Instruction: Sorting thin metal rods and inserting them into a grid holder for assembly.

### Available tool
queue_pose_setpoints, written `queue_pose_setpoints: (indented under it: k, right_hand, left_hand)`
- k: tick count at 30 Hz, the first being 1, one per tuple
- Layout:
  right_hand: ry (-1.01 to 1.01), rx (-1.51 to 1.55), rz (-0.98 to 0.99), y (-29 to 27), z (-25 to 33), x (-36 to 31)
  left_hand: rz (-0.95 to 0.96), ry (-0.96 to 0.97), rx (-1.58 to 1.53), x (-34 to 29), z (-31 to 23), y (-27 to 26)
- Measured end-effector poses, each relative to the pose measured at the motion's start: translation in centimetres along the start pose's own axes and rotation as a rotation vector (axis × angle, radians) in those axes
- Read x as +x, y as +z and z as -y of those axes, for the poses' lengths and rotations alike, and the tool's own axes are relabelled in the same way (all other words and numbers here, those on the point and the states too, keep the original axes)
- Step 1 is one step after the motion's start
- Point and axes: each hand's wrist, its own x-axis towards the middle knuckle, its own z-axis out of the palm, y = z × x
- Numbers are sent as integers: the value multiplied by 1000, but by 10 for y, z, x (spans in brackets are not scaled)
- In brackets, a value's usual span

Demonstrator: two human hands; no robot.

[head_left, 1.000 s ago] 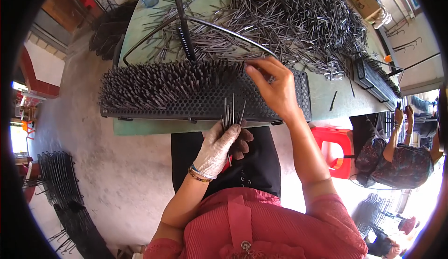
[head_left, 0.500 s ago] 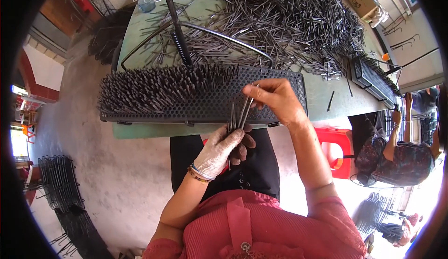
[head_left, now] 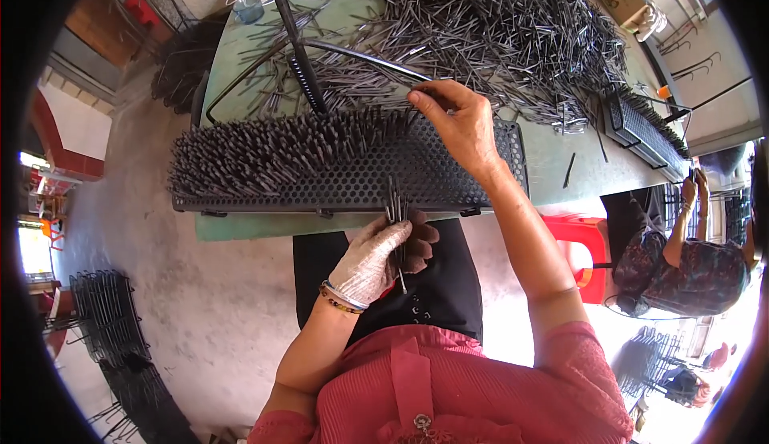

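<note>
A long black perforated metal panel (head_left: pixel 336 192) lies along the table's near edge. Dark thin strips (head_left: pixel 248 156) stand upright in its holes over the left part and along the far edge. My left hand (head_left: pixel 376 256), in a white glove with dark fingers, is closed round a bundle of loose dark strips (head_left: pixel 396 208) just in front of the panel. My bare right hand (head_left: pixel 465 124) is over the panel's far edge, thumb and forefinger pinched at the right end of the standing strips. What the pinch holds is too small to make out.
A big heap of loose dark strips (head_left: pixel 497 28) covers the green table (head_left: pixel 577 172). A black metal frame (head_left: pixel 292 36) rises behind the panel. Another strip-filled panel (head_left: pixel 645 140) stands at the right, near a co-worker (head_left: pixel 697 276). A red stool (head_left: pixel 581 252) is beside my right arm.
My right hand has moved up and away from the left-hand bundle to the panel's far edge. The left hand still grips its strips, nearly in place.
</note>
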Motion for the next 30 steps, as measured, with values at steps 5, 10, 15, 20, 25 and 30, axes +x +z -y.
queue_pose_setpoints:
  k: [5, 10, 15, 20, 25, 30]
  right_hand:
    - [-64, -25, -2, 3, 4, -2]
    - [-86, -42, -30, 4, 3, -4]
    - [-60, -62, -35, 3, 6, -7]
    - [-155, -51, -56, 6, 3, -4]
    - [-202, -138, 19, 18, -3, -5]
    - [-364, -237, 6, 16, -4, -16]
  left_hand:
    - [-4, -19, 27, -3, -3, 0]
    - [-29, -10, -1, -2, 0, -4]
    - [3, -8, -18, 0, 1, -5]
    - [19, -45, -5, 1, -1, -2]
    - [-20, -53, 27, -6, -3, -7]
    - [21, -87, 10, -4, 2, -5]
